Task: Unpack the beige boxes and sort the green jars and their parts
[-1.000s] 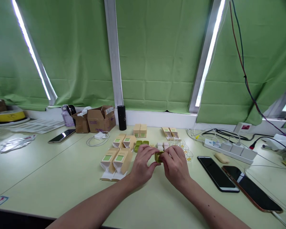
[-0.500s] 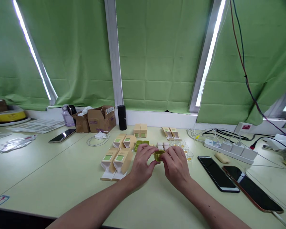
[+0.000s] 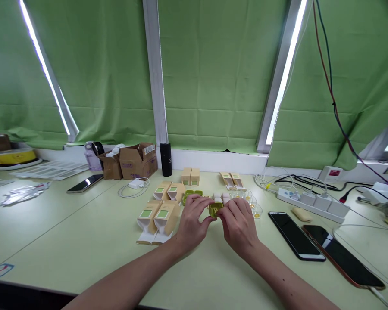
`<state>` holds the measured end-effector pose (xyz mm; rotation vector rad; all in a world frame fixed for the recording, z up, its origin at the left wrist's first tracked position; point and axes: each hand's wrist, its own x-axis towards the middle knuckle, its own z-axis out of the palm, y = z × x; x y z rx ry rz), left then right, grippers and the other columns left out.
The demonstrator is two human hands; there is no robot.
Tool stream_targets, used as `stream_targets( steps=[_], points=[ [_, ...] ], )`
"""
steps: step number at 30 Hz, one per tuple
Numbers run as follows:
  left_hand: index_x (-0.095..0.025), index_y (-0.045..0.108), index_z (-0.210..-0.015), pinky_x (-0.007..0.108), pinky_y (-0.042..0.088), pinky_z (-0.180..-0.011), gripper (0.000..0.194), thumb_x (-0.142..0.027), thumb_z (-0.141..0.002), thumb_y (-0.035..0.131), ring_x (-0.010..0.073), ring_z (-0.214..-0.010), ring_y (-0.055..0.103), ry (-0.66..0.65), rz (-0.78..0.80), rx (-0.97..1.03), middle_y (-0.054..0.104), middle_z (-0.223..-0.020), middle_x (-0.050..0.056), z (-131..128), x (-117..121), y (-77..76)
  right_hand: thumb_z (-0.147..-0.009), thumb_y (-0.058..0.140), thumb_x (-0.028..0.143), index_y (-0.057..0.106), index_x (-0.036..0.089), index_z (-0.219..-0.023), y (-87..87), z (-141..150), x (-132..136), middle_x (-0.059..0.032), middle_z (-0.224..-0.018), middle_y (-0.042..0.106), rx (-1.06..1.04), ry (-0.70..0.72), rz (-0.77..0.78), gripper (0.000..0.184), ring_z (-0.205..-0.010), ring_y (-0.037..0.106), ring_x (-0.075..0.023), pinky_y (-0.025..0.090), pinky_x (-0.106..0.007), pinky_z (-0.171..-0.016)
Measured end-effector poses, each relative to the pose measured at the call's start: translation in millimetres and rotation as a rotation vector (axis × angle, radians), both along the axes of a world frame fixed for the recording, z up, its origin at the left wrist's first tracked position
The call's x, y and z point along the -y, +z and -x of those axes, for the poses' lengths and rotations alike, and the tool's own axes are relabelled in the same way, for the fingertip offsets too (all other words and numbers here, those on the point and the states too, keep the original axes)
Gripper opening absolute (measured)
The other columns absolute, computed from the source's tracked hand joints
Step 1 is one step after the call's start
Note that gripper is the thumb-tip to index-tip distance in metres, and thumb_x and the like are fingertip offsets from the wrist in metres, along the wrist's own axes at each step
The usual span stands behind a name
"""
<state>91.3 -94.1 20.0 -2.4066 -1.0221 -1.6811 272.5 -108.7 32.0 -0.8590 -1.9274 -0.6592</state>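
Note:
Between my two hands is a small olive-green square plastic piece, like a shallow cap (image 3: 215, 209), its hollow side facing me. My left hand (image 3: 194, 219) pinches its left side between thumb and fingers. On the other side, my right hand (image 3: 237, 219) grips its right edge with bent fingers. Behind my left hand lie similar green pieces (image 3: 188, 196), partly hidden. Small pale pink-white parts (image 3: 224, 197) and clear cups with yellow centres (image 3: 252, 203) stand behind my right hand. Open kraft boxes (image 3: 163, 216) with green labels lie to the left.
Closed kraft boxes (image 3: 190, 176) and open ones (image 3: 233, 181) stand farther back. A black cylinder (image 3: 165, 159) and a cardboard carton (image 3: 138, 160) are near the wall. Two phones (image 3: 295, 235) and a power strip (image 3: 313, 202) with cables lie on the right.
The green cap has tilted slightly, showing more of its inside. Both hands stay in nearly the same place and keep their grip.

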Motion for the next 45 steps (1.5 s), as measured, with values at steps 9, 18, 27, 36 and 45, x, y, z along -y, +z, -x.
stream_targets(
  steps=[9, 18, 27, 36, 45],
  points=[
    [-0.025, 0.069, -0.122, 0.05, 0.052, -0.098, 0.043, -0.011, -0.083, 0.076, 0.0303, -0.114, 0.057, 0.015, 0.028, 0.015, 0.074, -0.115, 0.008, 1, -3, -2.4, -0.096, 0.055, 0.009, 0.062, 0.019, -0.082, -0.2, 0, 0, -0.0059, -0.078, 0.055, 0.01, -0.003, -0.011, 0.019, -0.083, 0.043, -0.0228, 0.036, -0.037, -0.078],
    [-0.028, 0.07, -0.12, 0.043, 0.052, -0.101, 0.04, -0.014, -0.083, 0.074, 0.0255, -0.119, 0.056, 0.153, 0.209, 0.229, 0.068, -0.118, 0.006, 12, -16, 2.6, -0.097, 0.055, 0.01, 0.064, 0.02, -0.086, -4.7, 1, 0, -0.0056, -0.08, 0.058, -0.068, 0.06, 0.043, 0.018, -0.085, 0.046, -0.0226, 0.037, -0.037, -0.079],
    [-0.024, 0.071, -0.124, 0.034, 0.055, -0.079, 0.045, -0.033, -0.081, 0.079, 0.0181, -0.085, 0.059, 0.22, 0.373, 0.474, 0.065, -0.115, 0.009, 26, -31, 5.6, -0.087, 0.065, 0.006, 0.07, 0.02, -0.08, -15.6, 9, -39, -0.0051, -0.086, 0.065, -0.007, -0.028, 0.36, 0.017, -0.093, 0.051, -0.0227, 0.037, -0.036, -0.08],
    [-0.023, 0.072, -0.123, 0.033, 0.052, -0.081, 0.044, -0.03, -0.08, 0.078, 0.0203, -0.096, 0.062, 0.189, 0.359, 0.498, 0.067, -0.115, 0.01, 26, -31, 6.2, -0.084, 0.068, 0.012, 0.076, 0.02, -0.081, -25.1, 41, -73, -0.0092, -0.089, 0.07, 0.17, -0.217, 0.559, 0.013, -0.099, 0.053, -0.0259, 0.034, -0.037, -0.084],
    [-0.022, 0.072, -0.123, 0.033, 0.052, -0.082, 0.044, -0.032, -0.081, 0.079, 0.0203, -0.095, 0.061, 0.187, 0.379, 0.5, 0.066, -0.113, 0.009, 26, -28, 8.9, -0.083, 0.065, 0.011, 0.074, 0.018, -0.079, -32.7, 49, -83, -0.011, -0.089, 0.07, 0.197, -0.246, 0.565, 0.013, -0.099, 0.05, -0.0266, 0.029, -0.039, -0.086]
  ],
)
